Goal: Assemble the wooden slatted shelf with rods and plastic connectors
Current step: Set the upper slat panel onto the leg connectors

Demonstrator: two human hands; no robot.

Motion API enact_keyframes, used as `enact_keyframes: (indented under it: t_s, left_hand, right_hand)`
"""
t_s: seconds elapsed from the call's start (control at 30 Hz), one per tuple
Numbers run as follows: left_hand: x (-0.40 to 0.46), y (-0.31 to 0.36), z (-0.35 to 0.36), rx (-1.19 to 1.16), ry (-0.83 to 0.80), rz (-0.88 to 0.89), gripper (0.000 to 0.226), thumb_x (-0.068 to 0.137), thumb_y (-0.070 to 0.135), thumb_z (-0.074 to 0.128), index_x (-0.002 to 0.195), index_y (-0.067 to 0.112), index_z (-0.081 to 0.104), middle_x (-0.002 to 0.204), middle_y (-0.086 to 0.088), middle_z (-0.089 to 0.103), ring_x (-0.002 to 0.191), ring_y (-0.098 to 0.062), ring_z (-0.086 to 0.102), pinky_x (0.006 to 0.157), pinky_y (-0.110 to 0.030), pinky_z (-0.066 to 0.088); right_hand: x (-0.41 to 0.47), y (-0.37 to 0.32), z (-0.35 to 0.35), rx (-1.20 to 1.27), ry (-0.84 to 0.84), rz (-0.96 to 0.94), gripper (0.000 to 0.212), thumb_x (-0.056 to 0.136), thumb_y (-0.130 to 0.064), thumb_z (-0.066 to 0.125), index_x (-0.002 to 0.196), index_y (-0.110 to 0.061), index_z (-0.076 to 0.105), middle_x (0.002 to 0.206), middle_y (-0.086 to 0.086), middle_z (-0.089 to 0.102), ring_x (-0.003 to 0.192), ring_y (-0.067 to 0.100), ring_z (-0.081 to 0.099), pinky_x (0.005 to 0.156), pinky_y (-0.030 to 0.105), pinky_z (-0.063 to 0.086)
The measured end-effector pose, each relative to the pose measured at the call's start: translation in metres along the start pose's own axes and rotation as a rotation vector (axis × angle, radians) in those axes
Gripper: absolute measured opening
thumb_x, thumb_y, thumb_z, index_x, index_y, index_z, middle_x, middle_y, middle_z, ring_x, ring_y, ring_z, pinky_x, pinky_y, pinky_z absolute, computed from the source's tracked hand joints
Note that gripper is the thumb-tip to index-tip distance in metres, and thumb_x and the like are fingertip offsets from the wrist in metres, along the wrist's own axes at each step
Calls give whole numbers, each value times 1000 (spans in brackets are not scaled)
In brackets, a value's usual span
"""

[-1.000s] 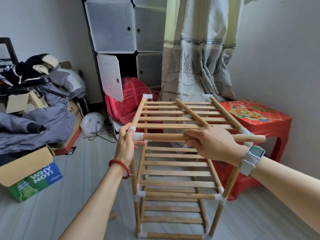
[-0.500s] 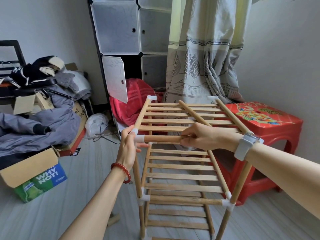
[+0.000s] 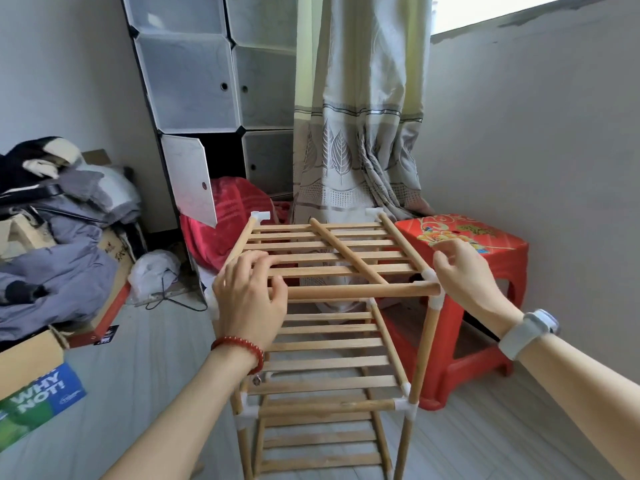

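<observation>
Nearest the camera, two bare forearms reach out over a pale floor (image 3: 145,344) toward the wooden shelf (image 3: 325,344), which stands upright in the middle of the room with several slatted tiers. At the near left top corner the left hand (image 3: 251,299), with a red bead bracelet (image 3: 242,348) on its wrist, lies over the near top rod (image 3: 360,292); its fingers (image 3: 266,263) are loosely spread and curve down over the first slats, and the thumb touches the rod, so it rests on the frame without a closed grip. At the near right top corner the right hand (image 3: 460,271), with a white watch (image 3: 526,332) on its wrist, has its fingers slightly bent and apart, the thumb touching the white plastic connector (image 3: 431,282) where the near rod ends. A loose rod (image 3: 348,251) lies diagonally across the top slats, from the far left toward the near right. Just right of the shelf stands a red plastic stool (image 3: 485,271). Left on the floor are a cardboard box (image 3: 34,386) and a pile of clothes (image 3: 59,237). Farther back are a red blanket (image 3: 235,216), a cube cabinet (image 3: 214,84) with one door open, and a leaf-patterned curtain (image 3: 360,116).
</observation>
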State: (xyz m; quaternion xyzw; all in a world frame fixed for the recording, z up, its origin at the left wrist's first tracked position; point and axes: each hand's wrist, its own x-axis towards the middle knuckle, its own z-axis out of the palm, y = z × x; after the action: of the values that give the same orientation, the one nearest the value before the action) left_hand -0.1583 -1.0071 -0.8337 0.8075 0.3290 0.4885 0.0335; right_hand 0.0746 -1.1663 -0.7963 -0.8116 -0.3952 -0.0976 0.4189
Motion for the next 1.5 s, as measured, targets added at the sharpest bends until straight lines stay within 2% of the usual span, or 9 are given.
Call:
enact_keyframes:
  t_s: [0.1, 0.2, 0.43, 0.73, 0.83, 0.93, 1.1, 1.33, 1.5]
  left_hand:
    - [14, 50, 16, -47, -191, 152, 29, 89, 26, 42, 103, 21, 67, 109, 5, 61, 110, -17, 52, 100, -36, 29]
    - [43, 92, 48, -59, -519, 169, 29, 95, 25, 44, 120, 27, 57, 127, 8, 52, 125, -11, 39, 108, -36, 21]
    - [79, 137, 86, 200, -1152, 312, 50, 90, 20, 52, 138, 21, 38, 141, -8, 44, 127, -28, 43, 105, -42, 37]
    - [83, 148, 138, 289, -1123, 423, 51, 93, 2, 46, 140, 16, 31, 118, -12, 53, 96, -27, 62, 82, -37, 54]
    - [84, 141, 161, 315, -1098, 500, 80, 89, 1, 52, 150, 31, 9, 158, -5, -13, 140, -30, 27, 103, -48, 40]
    - [88, 138, 166, 319, -1128, 490, 76, 89, 2, 51, 149, 29, 11, 156, -3, -21, 141, -30, 24, 106, -52, 34]
    - [96, 134, 172, 179, -1139, 459, 72, 86, 6, 54, 146, 30, 23, 158, -1, -12, 136, -26, 35, 105, -37, 37]
    - [93, 123, 129, -28, -963, 401, 62, 88, 30, 62, 144, 27, 35, 157, 3, 17, 146, -15, 10, 118, -40, 3]
    - [47, 120, 77, -203, -841, 519, 57, 85, 64, 41, 118, 23, 64, 109, 5, 64, 110, -9, 51, 96, -22, 37]
  right_hand:
    - [-5, 17, -9, -5, -183, 268, 43, 96, -28, 43, 56, -14, 41, 58, 3, 46, 61, 23, 45, 53, 31, 30]
    - [-10, 21, -4, 283, -453, 450, 47, 95, -45, 44, 76, -9, 67, 78, 6, 70, 84, 21, 63, 76, 33, 44]
    - [-1, 28, 3, 562, -613, 531, 34, 96, -28, 39, 92, -10, 67, 67, 5, 53, 77, 20, 57, 66, 25, 46]
    - [12, 37, 14, 484, -582, 510, 28, 92, -23, 40, 95, -2, 59, 74, 9, 54, 68, 20, 54, 72, 32, 44]
    - [14, 34, 14, 426, -570, 501, 29, 94, -24, 38, 91, -3, 57, 74, 11, 54, 64, 19, 51, 62, 28, 41]
    - [9, 32, 15, 323, -562, 463, 32, 95, -28, 36, 90, -6, 59, 70, 6, 55, 54, 12, 46, 46, 18, 33]
    - [3, 39, 14, 317, -535, 411, 43, 94, -29, 34, 87, 1, 63, 68, 6, 56, 56, 11, 46, 50, 18, 33]
    - [3, 45, 0, 454, -585, 471, 49, 97, -42, 34, 97, -6, 67, 77, 7, 59, 75, 20, 52, 75, 33, 39]
    - [-2, 45, -8, 589, -586, 481, 36, 99, -34, 35, 90, -11, 61, 82, 7, 54, 68, 16, 53, 80, 33, 39]
